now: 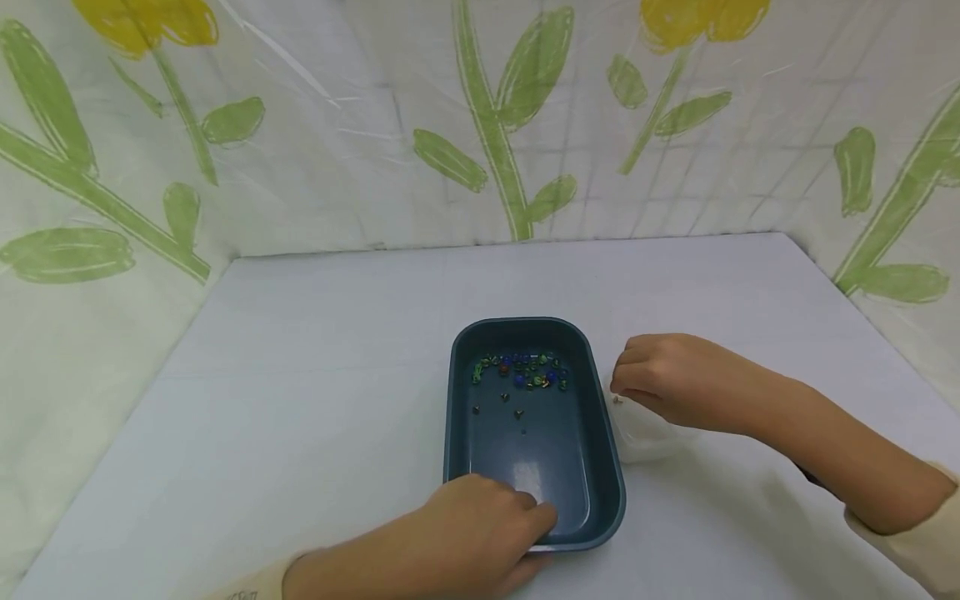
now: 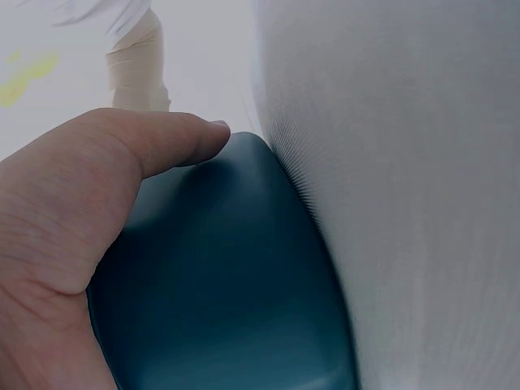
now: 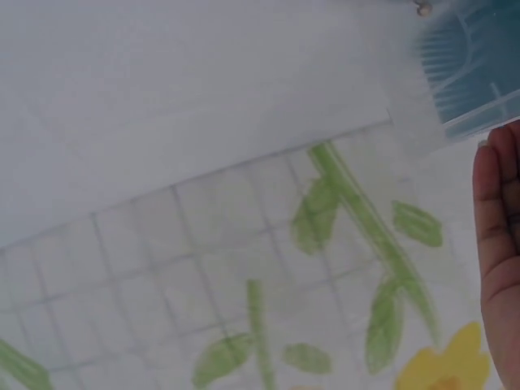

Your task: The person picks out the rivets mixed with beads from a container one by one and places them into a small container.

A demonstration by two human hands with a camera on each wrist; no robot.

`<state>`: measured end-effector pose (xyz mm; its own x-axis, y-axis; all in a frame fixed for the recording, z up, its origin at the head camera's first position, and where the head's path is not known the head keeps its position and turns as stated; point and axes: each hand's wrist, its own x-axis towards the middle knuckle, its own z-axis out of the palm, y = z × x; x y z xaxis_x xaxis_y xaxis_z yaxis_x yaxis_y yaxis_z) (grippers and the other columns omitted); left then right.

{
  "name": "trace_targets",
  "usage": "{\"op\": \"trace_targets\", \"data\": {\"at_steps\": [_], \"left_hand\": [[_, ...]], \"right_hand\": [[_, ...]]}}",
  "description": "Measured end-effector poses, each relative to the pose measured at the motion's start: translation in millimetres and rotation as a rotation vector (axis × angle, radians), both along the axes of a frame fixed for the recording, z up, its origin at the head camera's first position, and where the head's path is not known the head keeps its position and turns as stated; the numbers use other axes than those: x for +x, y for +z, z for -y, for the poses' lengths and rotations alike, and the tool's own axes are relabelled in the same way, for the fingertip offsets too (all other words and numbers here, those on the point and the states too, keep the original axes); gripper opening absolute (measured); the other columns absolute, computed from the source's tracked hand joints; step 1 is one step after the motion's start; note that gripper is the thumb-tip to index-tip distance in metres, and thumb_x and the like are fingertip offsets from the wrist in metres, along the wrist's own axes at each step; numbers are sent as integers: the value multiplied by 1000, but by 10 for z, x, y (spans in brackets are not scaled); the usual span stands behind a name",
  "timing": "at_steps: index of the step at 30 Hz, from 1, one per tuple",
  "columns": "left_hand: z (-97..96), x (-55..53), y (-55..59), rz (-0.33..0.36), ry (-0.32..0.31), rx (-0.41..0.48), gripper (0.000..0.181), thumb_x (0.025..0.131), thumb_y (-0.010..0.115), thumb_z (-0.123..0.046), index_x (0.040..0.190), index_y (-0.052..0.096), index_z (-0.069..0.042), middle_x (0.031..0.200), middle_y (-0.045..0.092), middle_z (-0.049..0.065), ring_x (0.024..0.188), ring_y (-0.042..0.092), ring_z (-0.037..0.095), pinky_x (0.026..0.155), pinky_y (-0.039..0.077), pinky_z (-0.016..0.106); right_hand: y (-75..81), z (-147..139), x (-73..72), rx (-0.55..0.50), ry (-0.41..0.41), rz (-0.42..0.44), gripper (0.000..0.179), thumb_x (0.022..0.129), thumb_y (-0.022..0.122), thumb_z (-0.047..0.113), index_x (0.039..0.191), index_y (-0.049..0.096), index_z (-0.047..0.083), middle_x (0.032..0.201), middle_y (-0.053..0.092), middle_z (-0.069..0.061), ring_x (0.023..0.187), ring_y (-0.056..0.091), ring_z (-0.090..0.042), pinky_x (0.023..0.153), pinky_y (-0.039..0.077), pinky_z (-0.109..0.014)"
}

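A dark blue-green rectangular tray [image 1: 525, 450] lies lengthwise on the table. My left hand [image 1: 480, 529] grips its near end; in the left wrist view, the thumb [image 2: 175, 140] lies along the tray's outer wall [image 2: 236, 268]. Glass marbles [image 1: 536, 367], mostly green and blue, gather toward the tray's far end. Closer to its middle lie small metallic pieces [image 1: 518, 413]. My right hand [image 1: 667, 379] is above a clear plastic container [image 1: 641, 446] just right of the tray, fingers bent downward. A small metallic piece [image 1: 617, 401] shows just below those fingertips; whether they pinch anything is hidden.
The white tabletop [image 1: 300, 400] extends around the tray on both sides. A pale curtain [image 1: 337, 150] with painted green leaves and yellow flowers hangs behind the table and along both sides.
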<state>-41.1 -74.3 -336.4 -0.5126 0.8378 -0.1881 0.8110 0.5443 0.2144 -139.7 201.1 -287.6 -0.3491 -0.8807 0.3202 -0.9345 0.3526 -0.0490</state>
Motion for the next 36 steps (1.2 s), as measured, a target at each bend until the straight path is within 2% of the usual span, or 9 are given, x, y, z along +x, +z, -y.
{"op": "trace_targets", "data": {"at_steps": [10, 20, 36], "left_hand": [[5, -3, 10, 9, -1, 14, 19, 97, 64, -44, 100, 67, -25, 75, 63, -17, 56, 45, -6, 53, 40, 14], [10, -1, 16, 9, -10, 17, 19, 97, 64, -43, 99, 67, -24, 72, 61, -17, 55, 43, -6, 53, 39, 14], [12, -3, 24, 4, -1, 29, 18, 97, 65, -42, 98, 67, -24, 76, 65, -15, 56, 45, -6, 53, 40, 14]], "right_hand": [[-59, -111, 18, -42, 6, -5, 30, 66, 84, -10, 84, 72, 12, 81, 64, 6, 73, 60, -8, 65, 51, -23], [-132, -234, 64, -48, -51, 37, 33, 64, 85, -10, 87, 74, 11, 85, 68, 7, 77, 63, -9, 66, 53, -23], [-204, -266, 82, -58, -69, 59, 37, 64, 86, -9, 88, 72, 15, 86, 65, 9, 76, 61, -8, 65, 52, -23]]}}
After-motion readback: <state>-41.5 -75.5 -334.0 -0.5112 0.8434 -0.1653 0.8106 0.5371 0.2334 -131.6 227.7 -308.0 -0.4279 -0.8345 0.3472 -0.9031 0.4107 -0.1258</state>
